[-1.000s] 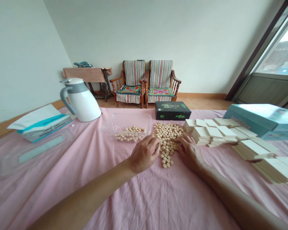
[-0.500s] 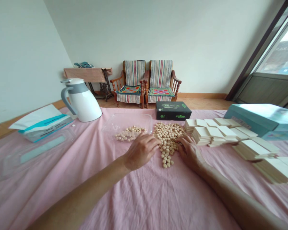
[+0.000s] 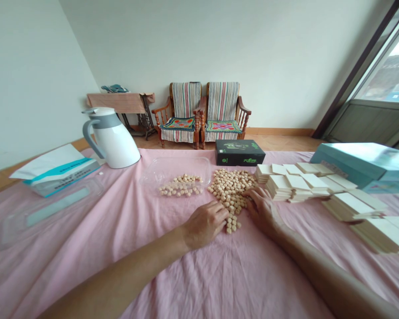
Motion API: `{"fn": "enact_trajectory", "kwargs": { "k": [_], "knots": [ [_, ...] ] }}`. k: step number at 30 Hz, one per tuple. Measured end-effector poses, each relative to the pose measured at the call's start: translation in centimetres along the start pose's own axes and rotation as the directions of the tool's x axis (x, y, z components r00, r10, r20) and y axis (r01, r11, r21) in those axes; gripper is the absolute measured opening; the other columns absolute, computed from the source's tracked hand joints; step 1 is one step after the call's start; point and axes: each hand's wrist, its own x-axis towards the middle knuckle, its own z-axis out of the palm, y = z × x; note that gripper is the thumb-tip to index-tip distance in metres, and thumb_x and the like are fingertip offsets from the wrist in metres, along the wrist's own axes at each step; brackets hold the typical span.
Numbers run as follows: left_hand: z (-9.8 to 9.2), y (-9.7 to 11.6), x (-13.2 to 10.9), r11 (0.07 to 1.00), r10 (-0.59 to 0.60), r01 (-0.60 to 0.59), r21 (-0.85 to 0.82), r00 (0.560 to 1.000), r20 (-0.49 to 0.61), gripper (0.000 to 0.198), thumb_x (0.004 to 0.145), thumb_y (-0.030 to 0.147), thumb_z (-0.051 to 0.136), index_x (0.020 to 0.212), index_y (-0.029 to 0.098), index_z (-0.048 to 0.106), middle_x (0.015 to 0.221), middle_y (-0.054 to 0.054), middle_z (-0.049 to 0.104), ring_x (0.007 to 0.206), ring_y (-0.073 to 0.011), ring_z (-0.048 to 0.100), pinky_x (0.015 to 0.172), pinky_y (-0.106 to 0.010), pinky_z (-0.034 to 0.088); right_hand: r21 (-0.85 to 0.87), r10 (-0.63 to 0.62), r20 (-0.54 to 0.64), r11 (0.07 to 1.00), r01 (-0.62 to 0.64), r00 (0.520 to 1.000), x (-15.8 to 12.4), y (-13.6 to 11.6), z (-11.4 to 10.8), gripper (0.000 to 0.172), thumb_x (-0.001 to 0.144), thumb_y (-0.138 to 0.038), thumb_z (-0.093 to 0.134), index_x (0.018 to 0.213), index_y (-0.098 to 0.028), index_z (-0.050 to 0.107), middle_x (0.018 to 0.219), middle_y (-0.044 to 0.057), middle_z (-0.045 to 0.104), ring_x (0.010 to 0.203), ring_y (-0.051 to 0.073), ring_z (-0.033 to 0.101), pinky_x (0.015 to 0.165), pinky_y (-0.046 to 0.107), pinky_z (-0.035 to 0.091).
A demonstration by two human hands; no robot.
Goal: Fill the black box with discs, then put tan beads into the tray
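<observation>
A heap of small tan round pieces (image 3: 231,188) lies on the pink cloth (image 3: 199,274). My left hand (image 3: 206,223) rests at the heap's near left edge, fingers curled down onto the pieces. My right hand (image 3: 262,208) lies on the heap's right side, fingers bent against the pieces. What either hand holds is hidden. More of the same pieces sit in a clear plastic tray (image 3: 177,173) to the left of the heap.
A white jug (image 3: 111,139) and a white and blue packet (image 3: 58,170) stand at the left. A black box (image 3: 239,153) lies behind the heap. Stacks of pale cards (image 3: 322,190) and a teal box (image 3: 365,164) fill the right. Two chairs stand by the wall.
My left hand drew back from near the tray toward me, to the heap's near edge. My right hand barely moved.
</observation>
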Motion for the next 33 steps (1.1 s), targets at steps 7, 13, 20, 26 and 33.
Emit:
{"fn": "enact_trajectory", "kwargs": {
  "k": [7,13,20,26,33],
  "knots": [
    [-4.0,-2.6,0.2,0.986,-0.101,0.150,0.075,0.890,-0.444,0.012,0.090,0.013,0.045,0.091,0.016,0.057,0.089,-0.006,0.059,0.088,-0.0175,0.057,0.080,-0.031,0.048,-0.007,0.000,0.001,1.000,0.000,1.000,0.0,0.1,0.0,0.015,0.085,-0.018,0.046,0.093,-0.020,0.059,0.099,0.008,0.060,0.096,0.025,0.052,0.082,0.040,0.045],
    [-6.2,-4.3,-0.1,0.957,-0.187,0.282,0.062,0.769,-0.611,0.015,0.088,0.016,0.050,0.100,0.018,0.059,0.100,-0.007,0.060,0.097,-0.0204,0.056,0.087,-0.035,0.046,-0.007,0.004,0.012,1.000,-0.004,1.000,0.1,-0.2,-0.2,0.014,0.086,-0.019,0.046,0.092,-0.020,0.059,0.098,0.008,0.060,0.096,0.025,0.052,0.082,0.041,0.045],
    [-2.8,0.4,0.0,0.971,-0.126,0.108,-0.215,0.989,-0.072,0.018,0.082,0.032,0.063,0.076,0.018,0.055,0.074,-0.001,0.058,0.071,-0.0146,0.055,0.065,-0.025,0.043,-0.002,0.005,0.008,1.000,-0.005,1.000,0.1,-0.1,-0.2,0.015,0.087,-0.020,0.046,0.093,-0.019,0.059,0.098,0.008,0.060,0.096,0.025,0.052,0.084,0.042,0.045],
    [-0.4,2.3,-0.2,0.967,-0.171,0.168,-0.193,0.985,0.000,0.024,0.076,0.032,0.069,0.079,0.019,0.049,0.081,0.000,0.057,0.076,-0.0163,0.055,0.068,-0.027,0.043,0.005,0.007,0.011,1.000,-0.007,1.000,0.1,-0.2,-0.2,0.016,0.086,-0.020,0.046,0.093,-0.018,0.061,0.098,0.009,0.060,0.095,0.024,0.052,0.084,0.040,0.045],
    [-1.4,1.6,0.2,0.974,-0.173,0.148,-0.172,0.975,-0.143,0.011,0.081,0.009,0.053,0.080,0.019,0.048,0.081,-0.001,0.055,0.073,-0.0140,0.054,0.066,-0.024,0.044,0.011,0.003,0.007,1.000,-0.003,1.000,0.2,-0.2,-0.3,0.016,0.086,-0.019,0.046,0.094,-0.020,0.060,0.099,0.009,0.060,0.097,0.025,0.052,0.084,0.041,0.045]
  ]
}}
